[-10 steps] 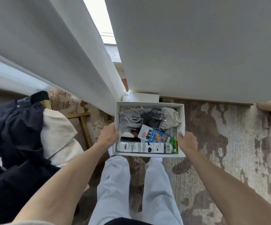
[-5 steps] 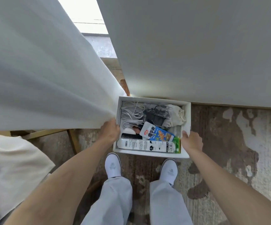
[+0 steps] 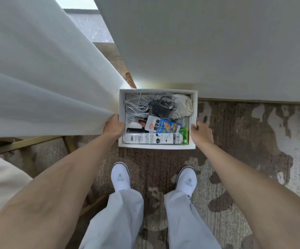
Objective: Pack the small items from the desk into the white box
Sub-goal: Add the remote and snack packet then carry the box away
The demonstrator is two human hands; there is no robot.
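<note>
floor: brown-and-cream mottled carpet (image 3: 244, 141) below fingers | wall (image 3: 208, 42): plain white, above fingers | curtain (image 3: 37, 78): white, left of fingers | window (image 3: 89, 24): daylight, far above | brass frame (image 3: 25, 143): lower left

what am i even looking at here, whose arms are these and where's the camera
There is no machine here. The camera sits on a person's head and looks down, so you see their own two bare arms, their grey trousers and their white shoes on a patterned carpet.

The left hand and the right hand grip opposite sides of a white box, which is low down, near the floor. It is already full: white cables, a black charger, a cloth pouch, a blue snack packet, a black comb and a long white package.

A white curtain hangs on the left, a white wall ahead.
</note>
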